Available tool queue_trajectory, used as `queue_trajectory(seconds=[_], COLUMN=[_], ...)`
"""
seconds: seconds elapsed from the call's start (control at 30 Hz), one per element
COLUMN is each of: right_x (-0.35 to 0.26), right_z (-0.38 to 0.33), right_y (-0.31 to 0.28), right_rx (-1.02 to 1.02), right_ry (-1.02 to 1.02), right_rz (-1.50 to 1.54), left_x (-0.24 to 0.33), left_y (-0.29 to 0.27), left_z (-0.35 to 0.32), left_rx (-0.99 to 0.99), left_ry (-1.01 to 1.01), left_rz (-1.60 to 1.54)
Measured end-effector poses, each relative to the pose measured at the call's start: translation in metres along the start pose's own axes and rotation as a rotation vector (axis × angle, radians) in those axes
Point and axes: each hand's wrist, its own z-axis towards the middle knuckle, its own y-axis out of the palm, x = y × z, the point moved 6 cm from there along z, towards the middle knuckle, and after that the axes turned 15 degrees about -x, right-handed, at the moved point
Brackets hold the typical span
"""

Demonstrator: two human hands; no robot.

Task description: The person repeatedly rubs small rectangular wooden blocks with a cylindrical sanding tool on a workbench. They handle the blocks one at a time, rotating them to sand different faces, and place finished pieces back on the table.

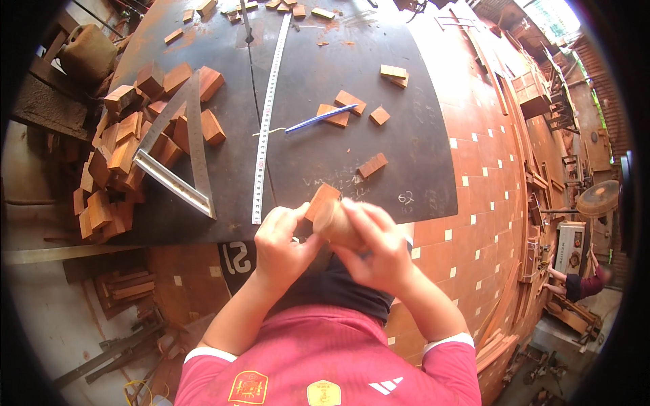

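At the near edge of the dark tabletop, my left hand (283,238) pinches a small reddish-brown wooden block (323,197). My right hand (376,245) is closed around a tan piece with a rounded end (337,229), pressed against or just in front of the block. It is blurred, so its exact kind is unclear. Beyond my hands, another wooden block (372,165) lies alone on the table. A blue pen (321,118) rests across two more blocks, and a white measuring tape strip (260,183) runs away from me along the surface.
A large pile of wooden blocks (122,152) sits on the left of the table (230,152), with a metal triangular square (198,149) leaning over it. More blocks (284,7) lie along the far side. Right of the table is a tiled floor (474,203); another person (589,284) is at far right.
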Motion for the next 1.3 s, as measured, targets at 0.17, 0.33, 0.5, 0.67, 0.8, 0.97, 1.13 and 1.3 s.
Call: queue_trajectory(seconds=[0.17,0.33,0.5,0.67,0.8,0.97,1.13,1.3], right_x=[0.005,0.012,-0.007,0.019,-0.002,0.012,0.013,-0.001], right_z=[0.007,0.007,0.000,0.013,0.004,0.013,0.012,0.009], right_y=[-0.003,-0.007,0.003,-0.013,-0.003,-0.011,-0.012,-0.007], right_rx=[0.041,0.050,-0.015,0.082,-0.028,0.038,0.008,-0.032], right_ry=[0.038,0.013,-0.042,0.064,-0.022,0.020,-0.024,-0.050], right_rz=[0.015,-0.048,-0.024,-0.008,-0.020,-0.025,-0.050,-0.057], left_x=[-0.001,0.002,-0.001,0.003,0.001,0.001,0.000,-0.003], left_y=[0.001,-0.002,0.002,0.000,0.001,-0.001,0.000,0.001], left_z=[0.000,0.001,-0.001,0.001,-0.001,0.000,0.000,-0.001], left_rx=[0.008,0.000,-0.032,0.007,-0.029,-0.002,0.005,-0.010], left_ry=[-0.008,-0.015,-0.017,-0.022,-0.020,-0.017,-0.003,-0.009], left_rz=[0.015,0.034,-0.017,0.021,-0.047,0.026,0.027,-0.014])
